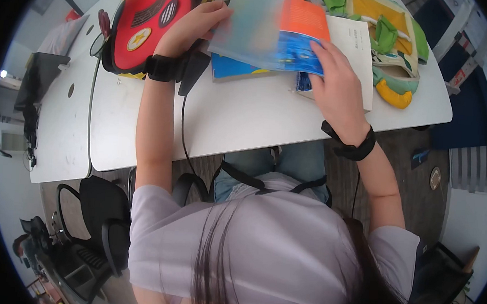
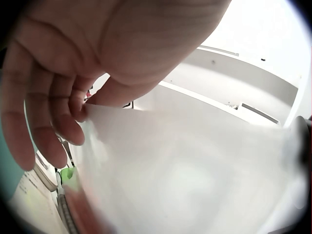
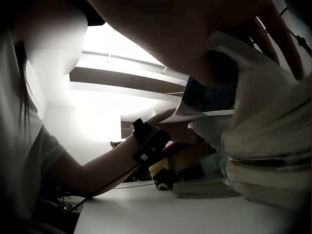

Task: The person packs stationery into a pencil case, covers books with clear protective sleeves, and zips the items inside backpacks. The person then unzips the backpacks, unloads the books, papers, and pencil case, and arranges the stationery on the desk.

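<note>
A frosted translucent sleeve is held above the table, with an orange and blue cover on its right part. The left hand pinches the sleeve's left edge; in the left wrist view that hand has thumb and index finger together on the pale sheet. The right hand grips the blue right side, thumb below and fingers on top. A blue book lies under the sleeve, and an open book with white pages lies by the right hand.
A red bag with a star badge stands at the left of the white table. A green, cream and yellow bag lies at the right. A black cable hangs over the front edge. Glasses lie beside the red bag.
</note>
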Motion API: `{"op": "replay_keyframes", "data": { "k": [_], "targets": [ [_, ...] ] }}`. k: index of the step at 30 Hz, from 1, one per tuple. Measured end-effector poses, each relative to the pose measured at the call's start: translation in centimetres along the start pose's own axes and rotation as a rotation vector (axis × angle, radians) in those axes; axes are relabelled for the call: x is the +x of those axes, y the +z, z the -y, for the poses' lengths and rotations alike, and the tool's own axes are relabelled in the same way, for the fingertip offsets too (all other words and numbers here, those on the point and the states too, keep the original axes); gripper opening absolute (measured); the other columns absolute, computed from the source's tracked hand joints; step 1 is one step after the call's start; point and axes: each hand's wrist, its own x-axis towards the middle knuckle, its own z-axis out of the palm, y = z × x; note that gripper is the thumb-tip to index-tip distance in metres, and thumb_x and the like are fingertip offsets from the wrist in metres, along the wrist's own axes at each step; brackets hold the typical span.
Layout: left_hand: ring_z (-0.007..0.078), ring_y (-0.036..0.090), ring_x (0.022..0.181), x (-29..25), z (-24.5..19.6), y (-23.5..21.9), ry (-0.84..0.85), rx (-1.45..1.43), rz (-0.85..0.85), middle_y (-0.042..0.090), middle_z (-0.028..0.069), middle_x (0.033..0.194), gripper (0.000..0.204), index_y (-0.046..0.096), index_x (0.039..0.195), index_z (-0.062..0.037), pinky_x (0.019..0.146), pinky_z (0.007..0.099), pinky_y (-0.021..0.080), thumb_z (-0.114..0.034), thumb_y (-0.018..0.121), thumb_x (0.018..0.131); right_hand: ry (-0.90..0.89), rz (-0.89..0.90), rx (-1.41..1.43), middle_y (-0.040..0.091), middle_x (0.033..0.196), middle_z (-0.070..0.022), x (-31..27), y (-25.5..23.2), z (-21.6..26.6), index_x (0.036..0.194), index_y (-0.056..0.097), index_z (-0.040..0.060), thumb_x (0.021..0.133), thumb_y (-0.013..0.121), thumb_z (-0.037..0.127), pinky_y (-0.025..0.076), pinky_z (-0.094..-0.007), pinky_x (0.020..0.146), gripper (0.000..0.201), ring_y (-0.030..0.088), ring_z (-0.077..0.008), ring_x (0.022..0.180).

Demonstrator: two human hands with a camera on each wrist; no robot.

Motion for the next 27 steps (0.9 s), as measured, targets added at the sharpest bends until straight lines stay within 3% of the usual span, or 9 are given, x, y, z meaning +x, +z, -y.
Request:
{"op": "replay_keyframes", "data": {
  "k": [2, 4, 6, 8, 10, 13, 15, 21, 27],
  "targets": [
    [0.0023, 0.041, 0.067, -0.3, 0.0, -0.2, -0.007, -0.042, 0.007, 0.039, -0.0072, 0.07, 0.021, 0.05, 0.081, -0.0115, 0.059, 0.0177, 0.033, -0.031, 0.048, 0.089, 0.038, -0.051, 0.023, 0.052, 0.112, -0.0209, -0.4, -0.7, -0.6, 0.112, 0.051, -0.0007, 0.073, 0.061, 0.007, 0.047, -0.0372, 0.081, 0.04, 0.053, -0.0317, 0.102],
    [0.0021, 0.039, 0.066, -0.4, 0.2, -0.3, -0.016, -0.088, 0.013, 0.038, -0.0074, 0.069, 0.021, 0.049, 0.08, -0.0118, 0.058, 0.0172, 0.031, -0.031, 0.048, 0.089, 0.486, 0.056, 0.206, 0.055, 0.107, -0.0212, -1.1, -2.1, -1.1, 0.108, 0.053, -0.0013, 0.076, 0.059, 0.007, 0.047, -0.0338, 0.078, 0.033, 0.055, -0.031, 0.096],
    [0.0021, 0.043, 0.069, 0.0, 0.7, -0.4, -0.044, 0.002, 0.062, 0.042, -0.0068, 0.07, 0.022, 0.049, 0.08, -0.0116, 0.061, 0.0175, 0.034, -0.032, 0.047, 0.089, 0.476, 0.131, 0.217, 0.057, 0.105, -0.0195, -2.2, -2.3, -3.4, 0.116, 0.047, -0.0012, 0.079, 0.057, 0.006, 0.047, -0.0302, 0.074, 0.039, 0.06, -0.0266, 0.088],
    [0.0037, 0.047, 0.072, 0.4, 0.8, -0.4, -0.084, 0.018, 0.084, 0.047, -0.0052, 0.073, 0.02, 0.052, 0.084, -0.0098, 0.063, 0.0187, 0.037, -0.03, 0.05, 0.089, 0.381, -0.272, 0.605, 0.058, 0.101, -0.0143, -2.6, -2.6, -4.0, 0.126, 0.038, 0.001, 0.08, 0.057, 0.003, 0.047, -0.0288, 0.07, 0.05, 0.059, -0.0194, 0.081],
    [0.0053, 0.05, 0.075, 0.5, 0.8, -0.4, -0.123, 0.035, 0.1, 0.052, -0.0035, 0.076, 0.02, 0.054, 0.088, -0.008, 0.066, 0.0199, 0.04, -0.028, 0.052, 0.088, 0.359, -0.302, 0.641, 0.057, 0.095, -0.0091, -3.1, -3.2, -5.9, 0.133, 0.03, 0.0035, 0.08, 0.057, 0.0, 0.047, -0.0272, 0.067, 0.06, 0.056, -0.0125, 0.076],
    [0.0113, 0.055, 0.082, -0.2, 0.4, 0.1, -0.033, 0.279, -0.012, 0.059, 0.0027, 0.089, 0.026, 0.056, 0.104, -0.0041, 0.072, 0.0255, 0.046, -0.023, 0.058, 0.085, 0.56, -0.109, 0.704, 0.057, 0.085, -0.0057, -3.5, -4.5, -7.5, 0.131, 0.036, 0.004, 0.078, 0.059, 0.002, 0.045, -0.0215, 0.064, 0.058, 0.053, -0.0065, 0.071],
    [0.0145, 0.056, 0.089, -1.6, -1.2, 1.5, 0.464, 0.722, -0.509, 0.06, 0.0068, 0.101, 0.038, 0.052, 0.117, -0.004, 0.078, 0.028, 0.047, -0.018, 0.06, 0.084, 0.58, -0.021, 0.626, 0.057, 0.083, -0.0049, -3.6, -4.4, -9.3, 0.129, 0.04, 0.0042, 0.078, 0.06, 0.004, 0.044, -0.0212, 0.062, 0.055, 0.052, -0.0064, 0.068],
    [0.0185, 0.053, 0.105, -4.5, -7.1, 7.3, 0.452, 0.077, 0.223, 0.052, 0.0097, 0.123, 0.042, 0.046, 0.125, -0.004, 0.089, 0.0307, 0.042, -0.019, 0.055, 0.087, 0.498, 0.109, 0.305, 0.054, 0.078, -0.0044, -3.0, -3.7, -10.8, 0.123, 0.048, 0.0052, 0.076, 0.064, 0.014, 0.043, -0.0233, 0.059, 0.05, 0.049, -0.0101, 0.06],
    [0.0218, 0.058, 0.096, -0.5, -3.9, 11.6, 0.372, 0.323, 0.068, 0.056, 0.0171, 0.111, 0.059, 0.038, 0.129, 0.0, 0.079, 0.0303, 0.048, -0.03, 0.059, 0.083, 0.505, 0.145, 0.338, 0.053, 0.088, -0.0044, -1.3, -3.5, -11.8, 0.125, 0.046, 0.0052, 0.079, 0.063, 0.019, 0.044, -0.0213, 0.05, 0.051, 0.053, -0.0083, 0.06]
  ]
}}
